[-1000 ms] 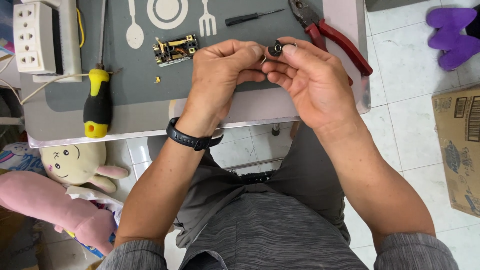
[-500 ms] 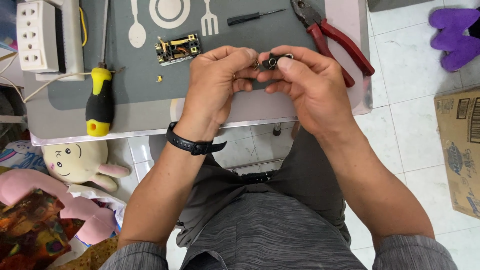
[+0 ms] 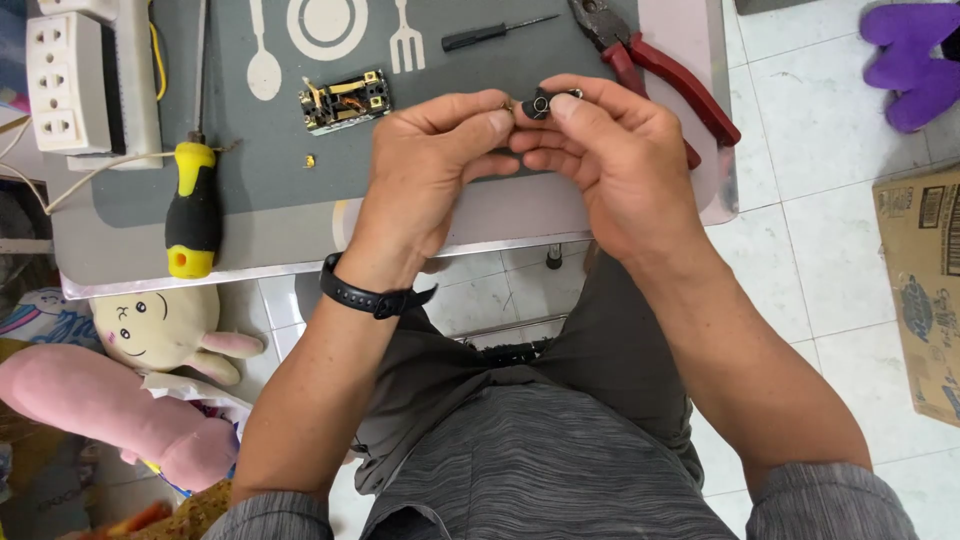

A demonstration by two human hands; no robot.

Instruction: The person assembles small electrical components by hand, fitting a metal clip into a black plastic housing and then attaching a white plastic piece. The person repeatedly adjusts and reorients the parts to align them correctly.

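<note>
Both hands meet above the near edge of a small grey table (image 3: 120, 255), and between them is a small black part (image 3: 540, 103) with a round opening and a bit of metal at its right end. The left hand (image 3: 430, 170) has its fingers curled in, the thumb and forefinger closed against the left side of the small black part; a black wristband (image 3: 365, 295) circles that wrist. The right hand (image 3: 620, 160) is also curled, its thumb and forefinger pinching the same part from the right, so the piece is held by both hands at once, raised a little over the table top and not resting on it. How tightly either hand presses cannot be told. On the table, to the left of the hands and farther off, lies an opened socket insert (image 3: 345, 100) with brass contacts showing, and just near of it a tiny brass piece (image 3: 310, 160) lies apart on the mat. Farther left, a screwdriver with a yellow and black handle (image 3: 192, 215) lies with its shaft pointing away, handle toward the near edge. A white power strip (image 3: 75, 85) lies at the far left corner, with a thin white cord trailing off it. Beyond the hands lies a slim black screwdriver (image 3: 495, 32), and to its right red-handled pliers (image 3: 660, 70) lie aslant, their handles passing behind the right hand. On the floor to the left, under the table's edge, lie a cream soft toy (image 3: 150, 330) and a pink soft toy (image 3: 110, 410); a cardboard box (image 3: 925, 290) stands on the tiles at the right, with a purple soft toy (image 3: 915, 60) beyond it.
</note>
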